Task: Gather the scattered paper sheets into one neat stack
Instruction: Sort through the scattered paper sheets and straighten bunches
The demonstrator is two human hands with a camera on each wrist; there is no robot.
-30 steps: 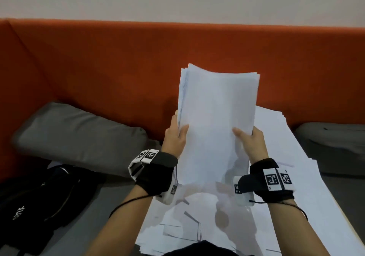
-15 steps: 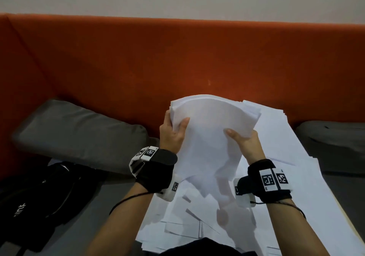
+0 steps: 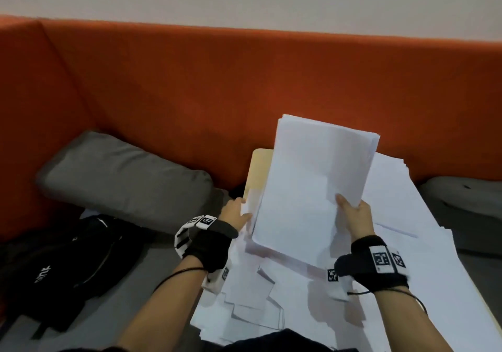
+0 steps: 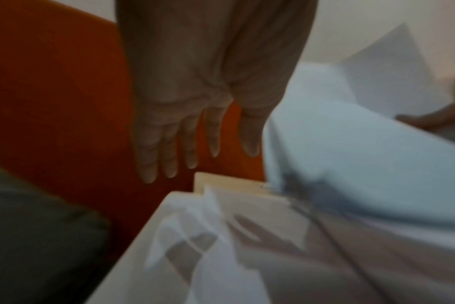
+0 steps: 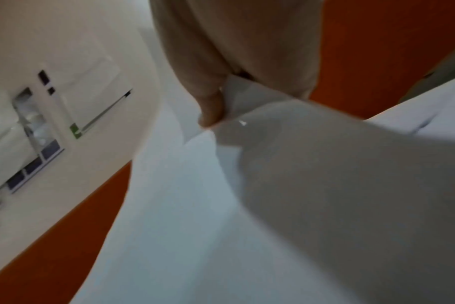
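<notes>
A thick stack of white sheets [image 3: 312, 188] is raised, tilted away from me, over the table. My right hand [image 3: 353, 215] grips its right edge, thumb on top; the right wrist view shows that thumb [image 5: 212, 111] pressed on the stack [image 5: 182, 205]. My left hand [image 3: 235, 213] is just beside the stack's lower left edge. In the left wrist view its fingers [image 4: 169, 148] are straight and spread, holding nothing, with the stack [image 4: 351, 154] to their right. Scattered sheets [image 3: 271, 297] lie overlapping on the pale wooden table [image 3: 258, 167] under both hands.
An orange sofa back [image 3: 217, 93] runs behind the table. A grey cushion [image 3: 122, 177] and a black bag [image 3: 68, 264] lie on the seat to the left. Another grey cushion [image 3: 461, 202] lies at the right. More sheets [image 3: 434, 270] cover the table's right side.
Both hands held the stack upright, then bent it down. Now the left hand has let go and dropped to the stack's left edge; the right hand alone holds the stack, shifted right.
</notes>
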